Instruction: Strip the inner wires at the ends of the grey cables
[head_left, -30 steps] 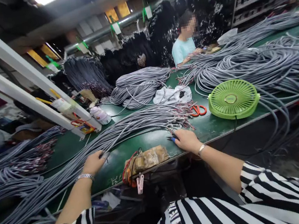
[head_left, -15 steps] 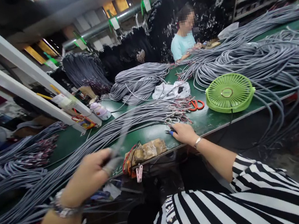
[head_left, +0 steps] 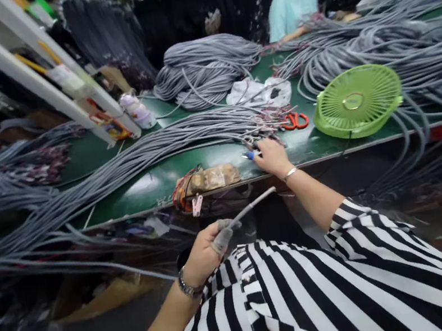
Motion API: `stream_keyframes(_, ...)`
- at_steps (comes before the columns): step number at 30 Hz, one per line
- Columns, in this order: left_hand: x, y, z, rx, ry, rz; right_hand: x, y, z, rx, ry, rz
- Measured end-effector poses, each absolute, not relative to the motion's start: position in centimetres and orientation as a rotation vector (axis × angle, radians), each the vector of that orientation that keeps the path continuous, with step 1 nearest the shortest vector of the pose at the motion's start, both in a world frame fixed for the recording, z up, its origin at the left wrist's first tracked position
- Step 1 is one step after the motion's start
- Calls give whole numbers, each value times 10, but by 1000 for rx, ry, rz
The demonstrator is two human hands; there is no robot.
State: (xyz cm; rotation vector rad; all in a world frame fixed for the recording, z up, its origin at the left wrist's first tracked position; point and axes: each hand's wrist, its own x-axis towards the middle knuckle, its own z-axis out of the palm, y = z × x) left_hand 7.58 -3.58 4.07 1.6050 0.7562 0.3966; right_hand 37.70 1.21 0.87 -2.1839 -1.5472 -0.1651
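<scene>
In front of my body, below the table edge, my left hand (head_left: 208, 250) is closed around a grey cable (head_left: 255, 200). Pale covers sit on its thumb and finger, and the cable's lighter end points up to the right. My right hand (head_left: 273, 157) rests at the table's near side, its fingers curled on a small blue-handled tool (head_left: 250, 155) that looks like pliers. Just beyond it lie the stripped ends (head_left: 263, 124) of a long bundle of grey cables (head_left: 149, 144). Red-handled scissors (head_left: 295, 120) lie to the right of those ends.
A green fan (head_left: 357, 101) stands on the right, near large cable coils (head_left: 406, 50). A taped brown block (head_left: 220, 176) with wires and a pink clip (head_left: 197, 205) sits at the table edge. Behind are a white plastic bag (head_left: 259, 92), another coil (head_left: 204, 71) and a seated person (head_left: 291, 7).
My left hand has swung right and toward my body, bringing the cable in front of me. My right hand stays beside the cable ends with the tool. The view has tilted down.
</scene>
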Motion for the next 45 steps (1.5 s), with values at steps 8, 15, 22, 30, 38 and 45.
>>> stream_keyframes(8,-9,-66,9,1260,1105,546,322,-34,4,-1529,-1563,223)
stream_keyframes(15,-2,-58,0,1394,1063,476,237,-61,7,-1122,-1759,1126)
stream_keyframes(22,16,-47,-4,1807,1054,620,224,-64,-27,-1234,-985,1698)
stream_keyframes(30,5,-38,-24,1667,1175,704,271,-57,-53,-1586,-1876,1042)
stream_keyframes(38,2,-42,-12,1469,1097,725,259,-58,3,-1539,-2270,183)
stream_keyframes(45,5,-43,-1,1495,1085,688,253,-61,17,-1578,-2189,-58)
